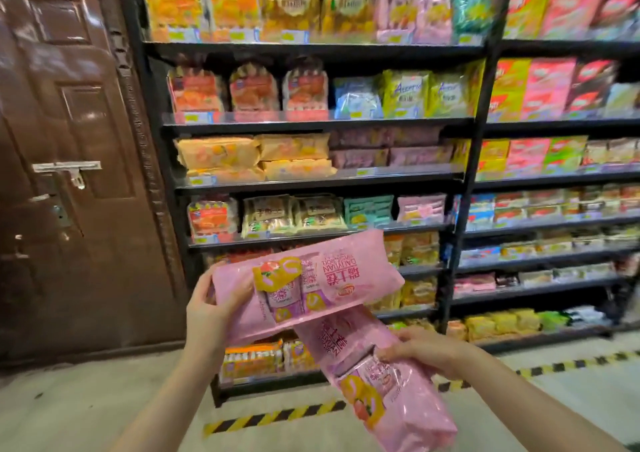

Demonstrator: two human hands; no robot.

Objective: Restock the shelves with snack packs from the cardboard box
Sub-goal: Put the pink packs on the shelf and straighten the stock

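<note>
Shelf packs — blurred, labels unreadable

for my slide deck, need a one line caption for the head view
Left hand and right hand each hold a pink snack pack before stocked black shelves.

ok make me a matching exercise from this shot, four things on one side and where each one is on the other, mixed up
Things:
1. upper pink plastic snack pack
2. lower pink plastic snack pack
3. brown panelled door
4. yellow and black striped floor tape

Places:
A. on the floor in front of the shelves
B. in the left hand's grip
C. left of the black metal shelves
D. in the right hand's grip

Pairs: 1-B, 2-D, 3-C, 4-A
</note>
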